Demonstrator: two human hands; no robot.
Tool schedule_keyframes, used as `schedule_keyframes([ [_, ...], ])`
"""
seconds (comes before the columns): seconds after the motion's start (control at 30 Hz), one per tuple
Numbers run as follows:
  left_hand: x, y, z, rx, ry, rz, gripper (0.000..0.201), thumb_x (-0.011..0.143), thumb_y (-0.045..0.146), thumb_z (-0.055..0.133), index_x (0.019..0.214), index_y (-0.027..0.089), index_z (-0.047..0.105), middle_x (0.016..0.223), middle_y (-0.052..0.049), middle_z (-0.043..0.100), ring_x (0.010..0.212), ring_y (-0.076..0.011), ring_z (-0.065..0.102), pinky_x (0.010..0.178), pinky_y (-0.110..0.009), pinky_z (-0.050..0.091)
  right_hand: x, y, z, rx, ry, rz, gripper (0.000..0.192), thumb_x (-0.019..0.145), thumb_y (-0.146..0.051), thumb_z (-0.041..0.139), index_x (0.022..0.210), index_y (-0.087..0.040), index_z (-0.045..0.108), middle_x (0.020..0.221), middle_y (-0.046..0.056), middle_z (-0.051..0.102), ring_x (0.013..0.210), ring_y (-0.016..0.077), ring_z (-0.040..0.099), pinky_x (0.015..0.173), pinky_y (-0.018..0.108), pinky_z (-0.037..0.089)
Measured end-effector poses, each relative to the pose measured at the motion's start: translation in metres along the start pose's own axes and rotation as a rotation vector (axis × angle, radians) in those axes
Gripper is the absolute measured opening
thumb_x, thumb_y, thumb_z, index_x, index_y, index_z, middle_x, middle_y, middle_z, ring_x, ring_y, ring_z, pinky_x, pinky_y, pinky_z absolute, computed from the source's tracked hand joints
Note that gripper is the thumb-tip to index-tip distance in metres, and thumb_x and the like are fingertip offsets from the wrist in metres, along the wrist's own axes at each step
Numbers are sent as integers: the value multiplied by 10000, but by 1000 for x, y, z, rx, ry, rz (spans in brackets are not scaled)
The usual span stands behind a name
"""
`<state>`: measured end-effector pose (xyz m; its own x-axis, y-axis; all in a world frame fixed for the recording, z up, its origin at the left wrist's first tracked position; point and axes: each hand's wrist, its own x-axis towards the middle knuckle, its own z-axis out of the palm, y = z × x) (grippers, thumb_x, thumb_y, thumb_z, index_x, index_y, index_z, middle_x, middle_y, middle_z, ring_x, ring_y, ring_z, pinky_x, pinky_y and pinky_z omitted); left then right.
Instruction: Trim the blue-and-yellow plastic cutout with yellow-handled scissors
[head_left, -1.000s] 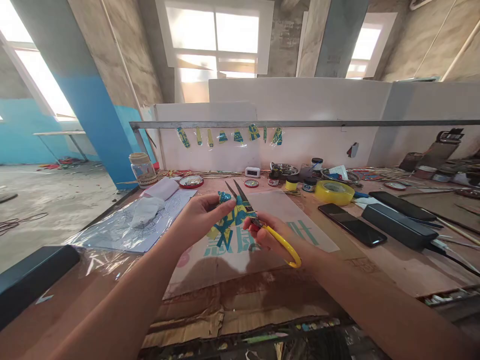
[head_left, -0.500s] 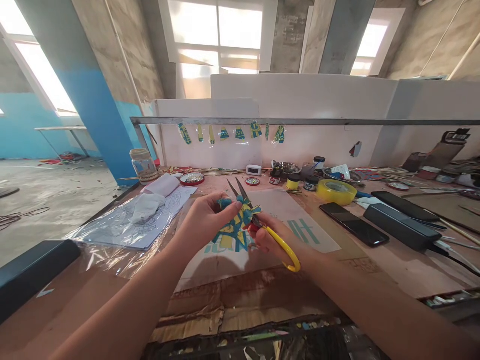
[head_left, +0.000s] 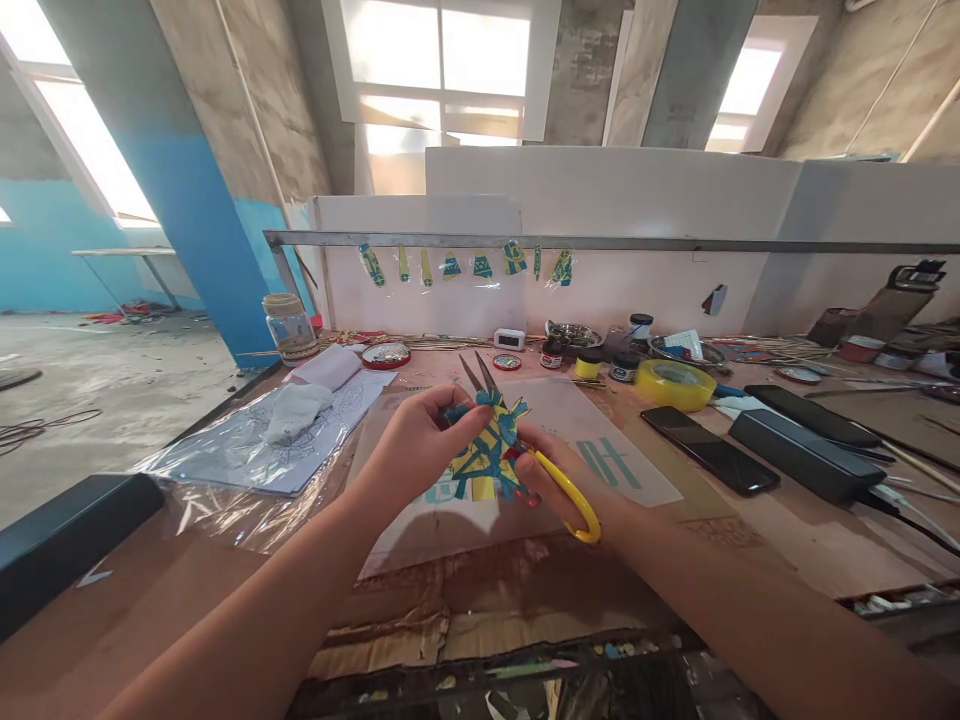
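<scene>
Between the thumb and fingers of my left hand (head_left: 427,437) is a blue-and-yellow patterned piece (head_left: 487,455), its edges cut into strips and points. My right hand (head_left: 551,465) is closed on yellow-handled scissors (head_left: 566,495). Their dark blades point up and away, slightly parted, and pass behind the upper part of the piece. The piece hides where the blades meet, so I cannot tell whether they touch it. Below both hands lies a pale sheet (head_left: 420,540) with blue-green printed characters, partly covered by my hands.
To the right are a phone (head_left: 709,450), a black power adapter (head_left: 806,455) and a roll of yellow tape (head_left: 675,385). Papers under clear plastic (head_left: 277,460) lie left. A glass jar (head_left: 290,330) and small paint pots (head_left: 589,362) stand behind. Patterned pieces hang from a metal rail (head_left: 637,241).
The patterned piece has turned a little and shows more of its face. My left fingers have shifted slightly on it. The scissor blades look a bit more upright in view.
</scene>
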<state>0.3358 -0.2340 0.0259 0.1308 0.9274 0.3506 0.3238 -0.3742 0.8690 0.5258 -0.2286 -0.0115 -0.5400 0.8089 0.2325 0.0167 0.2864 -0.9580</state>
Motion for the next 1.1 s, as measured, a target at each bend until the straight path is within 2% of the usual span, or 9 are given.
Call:
schedule_keyframes([
  [0.27,-1,3,-4,9,11,-8,328,821,508,707,753,200,619,684,14,596,595,-127,528,525,-225,429,2,-3,-1,7,14,-24,715,657,-847,639,950,-199,557,879,41,544,762,175,494,658,305,426],
  [0.43,0,3,-6,-40,31,48,342,806,528,736,871,194,697,767,-12,657,634,-135,572,560,-236,468,2,-4,-5,-18,23,-29,712,651,-847,647,927,-195,566,814,16,505,695,148,450,620,291,395],
  [0.57,1,7,-5,-64,64,52,366,818,551,715,885,192,700,720,4,624,585,-112,539,525,-218,445,2,-2,-6,-33,20,-27,703,649,-840,658,920,-198,565,753,-5,484,651,136,435,600,285,383],
  [0.67,0,11,-7,2,79,40,362,825,556,697,878,197,695,686,6,608,562,-119,532,498,-222,436,2,0,-6,-36,16,-28,684,664,-819,666,929,-197,566,737,-8,493,648,136,450,596,282,391],
  [0.8,-1,14,-12,91,63,29,352,834,559,683,839,207,690,638,13,576,525,-115,498,450,-215,384,3,1,-8,-52,12,-18,617,694,-752,699,920,-189,585,714,-20,486,630,124,446,576,266,382],
  [0.93,1,12,-17,79,31,39,330,835,541,695,818,211,694,601,32,534,492,-93,436,421,-198,321,3,0,-11,-71,15,8,561,692,-674,749,922,-186,597,692,-34,477,614,115,440,559,254,366],
  [1.1,4,9,-22,71,-14,79,280,830,491,714,808,212,701,646,20,587,532,-102,485,448,-197,372,3,-4,-13,-79,-3,41,539,669,-620,786,933,-187,604,712,-31,510,619,115,453,571,258,379],
])
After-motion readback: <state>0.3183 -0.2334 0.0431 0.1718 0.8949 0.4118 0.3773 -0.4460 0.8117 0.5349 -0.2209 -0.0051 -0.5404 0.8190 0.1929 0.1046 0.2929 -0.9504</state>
